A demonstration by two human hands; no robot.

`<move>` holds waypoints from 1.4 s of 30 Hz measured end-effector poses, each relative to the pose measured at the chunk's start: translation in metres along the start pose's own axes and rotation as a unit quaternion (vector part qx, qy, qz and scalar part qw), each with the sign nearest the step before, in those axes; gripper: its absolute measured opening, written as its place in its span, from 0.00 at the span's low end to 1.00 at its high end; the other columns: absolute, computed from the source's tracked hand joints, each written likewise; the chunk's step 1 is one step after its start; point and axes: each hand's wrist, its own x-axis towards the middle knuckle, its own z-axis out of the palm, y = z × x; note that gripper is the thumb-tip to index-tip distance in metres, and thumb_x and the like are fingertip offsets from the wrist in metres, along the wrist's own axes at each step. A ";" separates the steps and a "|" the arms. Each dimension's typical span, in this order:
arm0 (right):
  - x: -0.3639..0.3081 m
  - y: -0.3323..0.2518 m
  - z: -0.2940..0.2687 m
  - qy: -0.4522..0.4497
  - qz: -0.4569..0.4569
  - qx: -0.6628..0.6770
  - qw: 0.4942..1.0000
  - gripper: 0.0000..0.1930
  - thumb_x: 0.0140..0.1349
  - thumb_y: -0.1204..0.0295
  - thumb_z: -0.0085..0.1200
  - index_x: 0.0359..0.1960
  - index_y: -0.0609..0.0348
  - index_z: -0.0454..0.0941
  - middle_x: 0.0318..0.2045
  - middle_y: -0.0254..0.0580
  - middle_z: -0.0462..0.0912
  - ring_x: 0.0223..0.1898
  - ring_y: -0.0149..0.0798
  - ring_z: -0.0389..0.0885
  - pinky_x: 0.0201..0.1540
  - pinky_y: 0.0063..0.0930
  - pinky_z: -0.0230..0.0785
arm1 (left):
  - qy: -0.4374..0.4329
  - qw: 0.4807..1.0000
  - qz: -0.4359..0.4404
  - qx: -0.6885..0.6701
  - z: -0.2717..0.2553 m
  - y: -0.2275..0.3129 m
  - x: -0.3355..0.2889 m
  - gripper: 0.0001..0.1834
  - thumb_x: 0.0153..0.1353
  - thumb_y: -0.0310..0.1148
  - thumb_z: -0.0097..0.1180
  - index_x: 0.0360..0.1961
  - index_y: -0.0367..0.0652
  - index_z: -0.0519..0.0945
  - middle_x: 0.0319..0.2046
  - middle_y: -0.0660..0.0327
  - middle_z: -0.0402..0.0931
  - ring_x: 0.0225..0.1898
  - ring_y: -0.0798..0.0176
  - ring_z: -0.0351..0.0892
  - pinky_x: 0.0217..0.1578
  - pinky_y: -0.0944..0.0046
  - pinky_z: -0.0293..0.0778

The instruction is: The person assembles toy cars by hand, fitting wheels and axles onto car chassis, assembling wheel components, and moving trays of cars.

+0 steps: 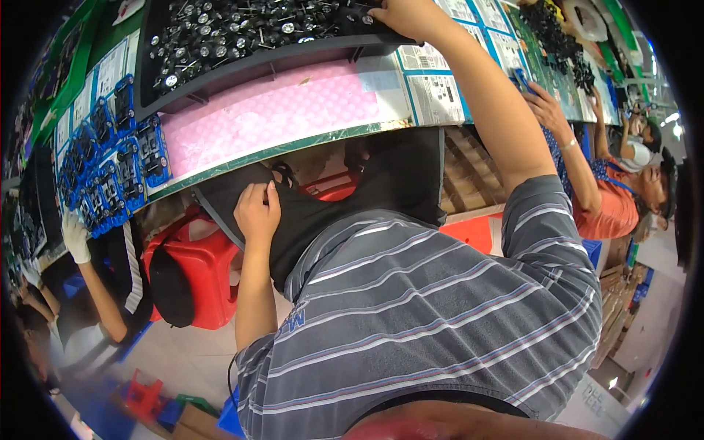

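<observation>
A black tray (293,53) stands at the table's far side, heaped with small black wheels (213,37) that have silvery hubs and thin metal axles. At the tray's right end is my right hand (411,17), its fingers bent inward over the wheels; whatever lies between the fingertips is too small or hidden to make out. My left hand (258,213) hangs below the table edge over the black apron (323,227) on my lap. Its fingers are loosely extended and it holds nothing.
Pink bubble wrap (286,106) covers the tabletop before the tray. Several blue-and-black toy chassis (110,176) lie at left, near a co-worker's gloved hand (75,236). Another co-worker's hand (546,108) works at right. Red stools (198,271) stand below the table.
</observation>
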 end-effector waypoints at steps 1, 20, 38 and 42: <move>-0.004 0.000 -0.003 -0.007 0.034 0.032 0.999 0.15 0.50 0.77 0.64 0.41 0.63 0.83 0.35 0.55 0.84 0.39 0.57 0.83 0.42 0.43 0.75 | 0.002 1.000 -0.003 0.000 0.001 0.002 0.001 0.11 0.63 0.33 0.59 0.25 0.41 0.78 0.22 0.56 0.73 0.25 0.48 0.76 0.27 0.52 0.72; -0.195 0.105 0.026 0.291 0.242 0.104 0.920 0.16 0.59 0.74 0.61 0.50 0.60 0.80 0.37 0.47 0.82 0.36 0.41 0.84 0.40 0.33 0.75 | -0.059 0.997 0.005 0.047 0.011 0.010 0.005 0.13 0.67 0.35 0.56 0.26 0.40 0.78 0.22 0.57 0.73 0.25 0.50 0.76 0.27 0.52 0.70; -0.285 0.176 -0.054 0.349 0.363 -0.008 0.864 0.17 0.54 0.65 0.66 0.39 0.67 0.85 0.45 0.53 0.78 0.44 0.47 0.81 0.45 0.33 0.75 | -0.264 0.930 0.099 -0.238 0.079 0.162 0.037 0.03 0.63 0.26 0.59 0.34 0.37 0.82 0.24 0.56 0.75 0.23 0.56 0.76 0.25 0.61 0.70; -0.294 0.196 -0.048 0.340 0.326 -0.036 0.882 0.11 0.55 0.72 0.65 0.39 0.62 0.86 0.45 0.54 0.77 0.43 0.51 0.81 0.43 0.36 0.74 | -0.287 0.909 0.154 -0.260 0.085 0.200 0.050 0.02 0.60 0.25 0.61 0.34 0.38 0.82 0.26 0.57 0.75 0.25 0.55 0.77 0.27 0.60 0.71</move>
